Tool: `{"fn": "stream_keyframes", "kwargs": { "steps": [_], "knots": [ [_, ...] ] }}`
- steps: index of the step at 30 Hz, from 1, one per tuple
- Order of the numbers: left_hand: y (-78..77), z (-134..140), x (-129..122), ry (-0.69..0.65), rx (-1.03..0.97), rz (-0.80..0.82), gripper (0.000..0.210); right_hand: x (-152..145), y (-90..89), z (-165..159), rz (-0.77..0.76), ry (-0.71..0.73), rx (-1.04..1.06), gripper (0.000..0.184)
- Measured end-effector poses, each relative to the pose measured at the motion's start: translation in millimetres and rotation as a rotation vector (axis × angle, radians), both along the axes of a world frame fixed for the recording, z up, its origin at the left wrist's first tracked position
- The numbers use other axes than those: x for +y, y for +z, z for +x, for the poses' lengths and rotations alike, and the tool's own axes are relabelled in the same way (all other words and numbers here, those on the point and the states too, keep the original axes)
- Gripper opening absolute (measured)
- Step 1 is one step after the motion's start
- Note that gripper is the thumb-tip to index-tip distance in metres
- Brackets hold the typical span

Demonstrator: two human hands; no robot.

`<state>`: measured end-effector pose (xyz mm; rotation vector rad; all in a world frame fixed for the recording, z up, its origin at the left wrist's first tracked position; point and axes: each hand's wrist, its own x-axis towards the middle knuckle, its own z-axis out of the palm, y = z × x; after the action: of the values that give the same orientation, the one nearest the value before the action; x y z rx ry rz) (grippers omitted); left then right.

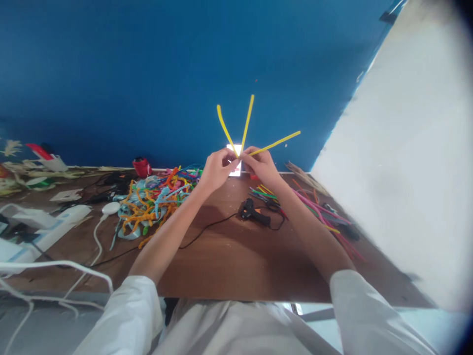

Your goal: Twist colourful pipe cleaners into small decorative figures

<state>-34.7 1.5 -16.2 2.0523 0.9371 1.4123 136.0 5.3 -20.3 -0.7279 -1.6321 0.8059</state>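
Yellow pipe cleaners (247, 121) fan out in three directions from a point between my fingertips, held up above the far side of the table. My left hand (217, 170) pinches them at that meeting point, fingers closed. Right beside it, my right hand (261, 166) is also closed on them, thumb and fingers touching the same spot. How the pieces join there is hidden by the fingers. Behind both hands a bright phone screen (235, 170) leans against the blue wall.
On the brown table (221, 266), a black glue gun (254, 213) lies with its cord trailing left. Tangled colourful pipe cleaners (157, 199) heap at left, near a power strip (55, 231). Straight pink pipe cleaners (318, 209) lie at right by the white wall. A red container (142, 167) stands behind.
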Motion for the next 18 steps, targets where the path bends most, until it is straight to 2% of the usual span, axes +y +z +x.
{"fn": "stream_keyframes", "kwargs": {
  "steps": [4, 8, 12, 18],
  "knots": [
    [4.6, -2, -1, -0.128, -0.119, -0.194, 0.023, -3, 7.3, 9, 0.062, 0.044, -0.121, 0.029],
    [10.7, -2, -6, -0.204, -0.211, -0.333, 0.027, -3, 11.4, 18, 0.25, -0.059, -0.283, 0.023],
    [16.0, -3, -12, -0.29, -0.234, -0.412, 0.027, -3, 10.3, 21, 0.424, -0.146, -0.283, 0.016],
    [18.9, -5, -13, -0.344, -0.199, -0.438, 0.029, -6, 9.6, 22, 0.555, -0.223, -0.294, 0.03]
  ]
}}
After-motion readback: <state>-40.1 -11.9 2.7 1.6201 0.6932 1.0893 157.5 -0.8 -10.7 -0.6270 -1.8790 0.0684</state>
